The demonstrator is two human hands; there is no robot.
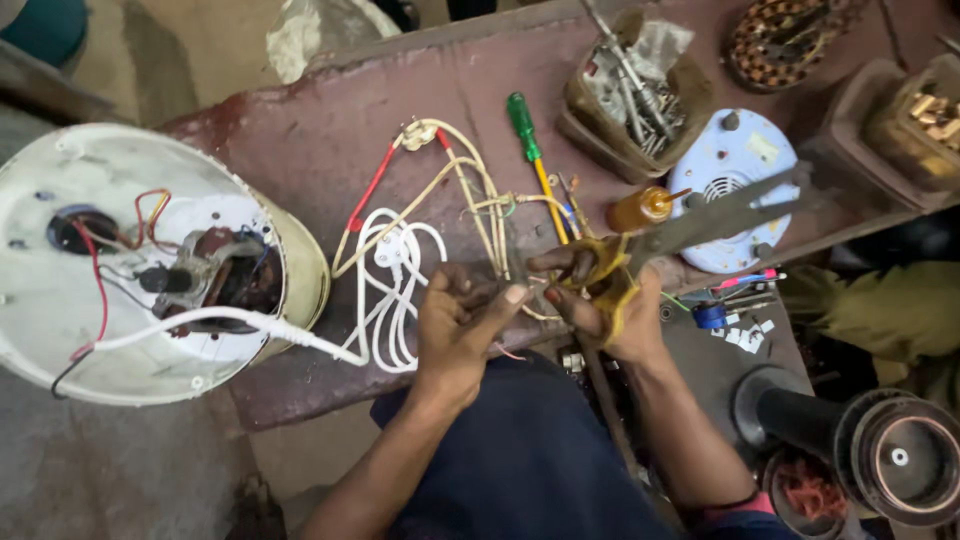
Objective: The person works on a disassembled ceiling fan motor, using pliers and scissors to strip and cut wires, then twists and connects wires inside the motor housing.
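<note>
My right hand (610, 305) grips yellow-handled scissors (690, 225) whose long grey blades point up and to the right. My left hand (462, 318) pinches thin cream wires (470, 185) just left of the scissor handles. Those wires loop up over the reddish workbench (320, 130) to a small connector with red leads. A coiled white power cord (395, 290) lies beside my left hand and runs left into the open underside of a round white appliance (130, 265), where red and black wires and a motor show.
A green-and-yellow screwdriver (530, 150) lies above my hands. Behind it stand a box of metal tools (635, 90), a small amber bottle (640, 208), a pale blue round cover (735, 185) and a tray of brass parts (925, 115). Black cylindrical parts (880, 445) sit lower right.
</note>
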